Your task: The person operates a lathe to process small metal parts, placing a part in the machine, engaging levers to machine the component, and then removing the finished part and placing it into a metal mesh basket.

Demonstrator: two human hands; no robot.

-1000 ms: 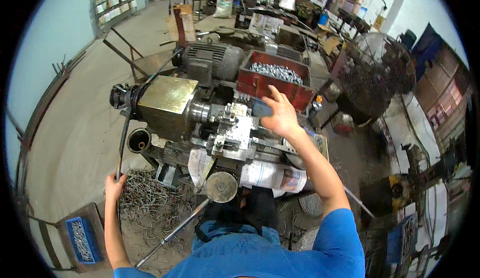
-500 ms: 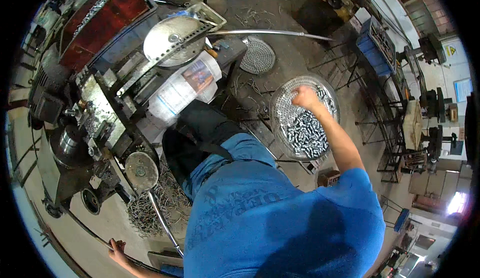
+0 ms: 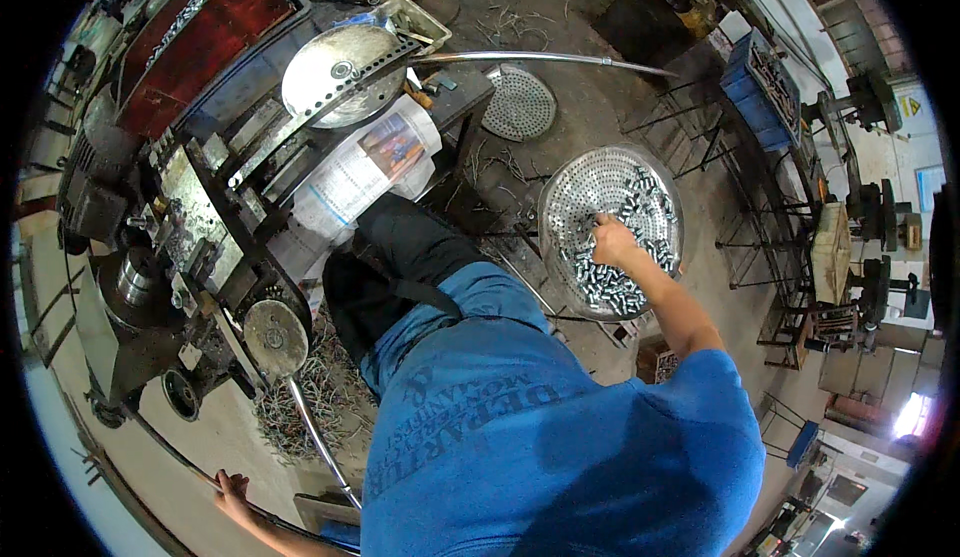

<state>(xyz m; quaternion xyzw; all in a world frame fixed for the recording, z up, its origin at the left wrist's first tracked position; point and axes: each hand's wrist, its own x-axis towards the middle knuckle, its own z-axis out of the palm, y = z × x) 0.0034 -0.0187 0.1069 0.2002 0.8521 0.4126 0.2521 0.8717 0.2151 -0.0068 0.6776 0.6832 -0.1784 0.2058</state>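
Note:
A round perforated metal tray point(image 3: 566, 189) stands on a thin frame at my right, holding a heap of small shiny metal cylinders point(image 3: 612, 294). My right hand point(image 3: 612, 243) reaches into that heap with the fingers curled down around a few pieces. My left hand point(image 3: 231, 493) is far back at the lower left, resting against a dark curved bar point(image 3: 160, 449); its grip is too small to make out. My blue shirt fills the lower middle.
A grey lathe point(image 3: 150, 247) with a round handwheel point(image 3: 275, 335) and a long chrome lever point(image 3: 318, 445) runs along my left. Metal swarf point(image 3: 300, 412) lies under it. A red bin point(image 3: 190, 42), newspaper point(image 3: 362, 169), a second perforated disc point(image 3: 518, 105) and a blue crate point(image 3: 760, 75) stand farther off.
The view swung from the lathe to my right side. My right hand left the machine, reached the perforated tray and now sits in the pile of parts. The left hand stayed low.

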